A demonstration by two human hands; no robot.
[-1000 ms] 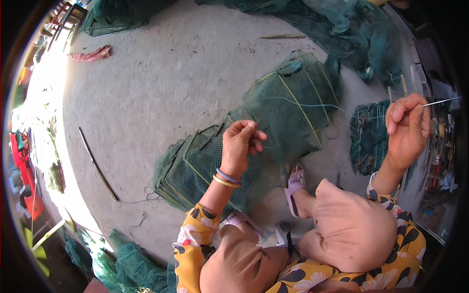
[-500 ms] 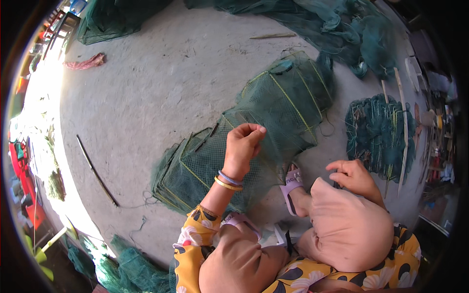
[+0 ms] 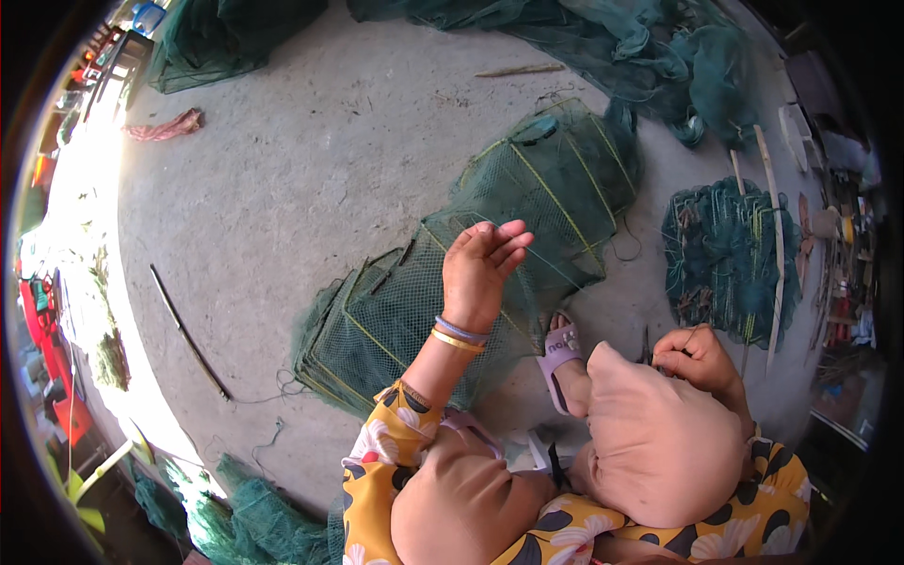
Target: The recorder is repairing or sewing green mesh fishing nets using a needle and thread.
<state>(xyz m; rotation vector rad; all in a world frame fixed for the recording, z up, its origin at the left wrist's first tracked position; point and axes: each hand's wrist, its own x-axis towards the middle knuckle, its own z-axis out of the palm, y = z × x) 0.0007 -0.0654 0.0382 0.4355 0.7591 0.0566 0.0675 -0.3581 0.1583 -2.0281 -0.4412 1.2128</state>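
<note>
A long green mesh net trap (image 3: pixel 546 202) with yellow-corded frame ribs lies slantwise on the floor before me. Over its near middle is my left hand (image 3: pixel 478 282), palm turned up, fingers stretched and the thumb apart from their tips. A thin line runs past these fingers across the mesh; whether they touch it is unclear. My right hand (image 3: pixel 702 360) is beside my right knee, its fingers curled closed. Something small and dark shows at its fingertips, too hidden to name. My sandal (image 3: pixel 562 356) is at the trap's near edge.
A folded green net bundle (image 3: pixel 725 254) with a wooden stick (image 3: pixel 772 235) across it lies to the right. More green netting (image 3: pixel 650 56) is heaped at the back. On the left are a dark rod (image 3: pixel 188 334) and a pink cloth (image 3: pixel 165 126).
My left hand has gone from a pinch to stretched fingers, turning palm up and shifting slightly right. My right hand has moved slightly right and its fingers have curled closed.
</note>
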